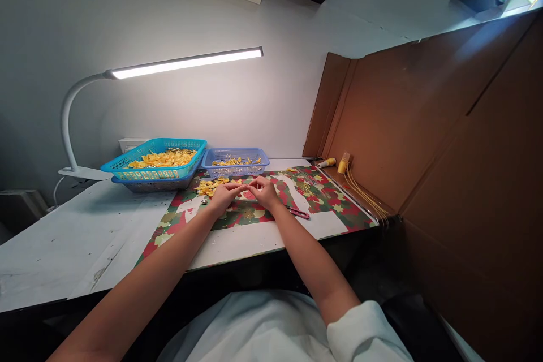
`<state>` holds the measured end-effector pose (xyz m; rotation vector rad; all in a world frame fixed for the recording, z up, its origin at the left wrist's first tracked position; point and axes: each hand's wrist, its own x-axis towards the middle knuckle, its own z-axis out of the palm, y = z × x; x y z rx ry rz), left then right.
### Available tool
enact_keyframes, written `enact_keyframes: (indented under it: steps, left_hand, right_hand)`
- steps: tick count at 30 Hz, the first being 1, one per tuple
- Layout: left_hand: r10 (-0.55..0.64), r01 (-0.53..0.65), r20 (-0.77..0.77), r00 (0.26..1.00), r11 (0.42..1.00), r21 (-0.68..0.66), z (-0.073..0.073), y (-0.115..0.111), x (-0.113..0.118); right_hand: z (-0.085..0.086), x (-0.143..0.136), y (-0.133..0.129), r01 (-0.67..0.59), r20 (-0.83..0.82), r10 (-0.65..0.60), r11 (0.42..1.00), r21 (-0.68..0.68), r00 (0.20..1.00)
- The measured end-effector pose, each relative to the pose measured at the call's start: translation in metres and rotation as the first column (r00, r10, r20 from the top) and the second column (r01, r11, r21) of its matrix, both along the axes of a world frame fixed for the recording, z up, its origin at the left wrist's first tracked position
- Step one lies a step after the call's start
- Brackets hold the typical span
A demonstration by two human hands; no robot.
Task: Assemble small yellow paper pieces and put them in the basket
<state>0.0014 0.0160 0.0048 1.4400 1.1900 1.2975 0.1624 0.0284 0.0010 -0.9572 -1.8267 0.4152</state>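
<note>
My left hand (225, 194) and my right hand (263, 190) meet fingertip to fingertip over a red and green patterned sheet (254, 212) on the white table. Something small is pinched between the fingertips, too small to identify. A loose pile of yellow pieces (211, 185) lies just behind my left hand. Pink-handled scissors (299, 214) lie on the sheet beside my right wrist.
A teal basket (155, 161) full of yellow pieces is stacked on another basket at the back left. A blue basket (235, 162) stands beside it. A white desk lamp (127, 76) arches above. A cardboard wall (424, 141), yellow thread spools (335, 163) and yellow strands (365, 195) are at the right.
</note>
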Motion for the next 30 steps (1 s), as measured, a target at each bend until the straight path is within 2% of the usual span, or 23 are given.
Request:
enact_keyframes:
  steps: [7,15,18,20,24,30]
  left_hand:
    - [0.004,0.001,-0.087,0.996,0.998,0.065,0.004,-0.003,-0.002]
    - [-0.04,0.047,-0.19,0.981,0.998,0.035,0.001,-0.006,-0.002]
    - [-0.06,0.068,-0.152,0.987,0.997,0.047,0.002,-0.006,-0.001]
    - [-0.057,0.066,-0.108,0.993,0.994,0.086,0.002,-0.005,-0.001]
    - [-0.065,0.067,-0.021,0.998,0.992,0.106,0.0,0.001,-0.003]
    - [-0.13,0.127,0.025,0.991,0.987,0.097,-0.003,0.005,-0.003]
  right_hand:
    - [-0.003,0.0,0.002,-0.044,-0.058,0.045,0.999,0.018,0.997]
    - [-0.003,-0.001,0.001,-0.124,-0.127,0.121,0.992,-0.013,0.984]
    - [-0.004,-0.001,0.003,-0.144,-0.155,0.135,0.988,-0.048,0.979]
    - [-0.004,0.0,0.005,-0.157,-0.193,0.133,0.98,-0.119,0.972]
    - [-0.003,0.0,0.005,-0.276,-0.263,0.207,0.924,-0.264,0.943]
    - [0.001,0.001,-0.001,-0.345,-0.271,0.273,0.898,-0.272,0.923]
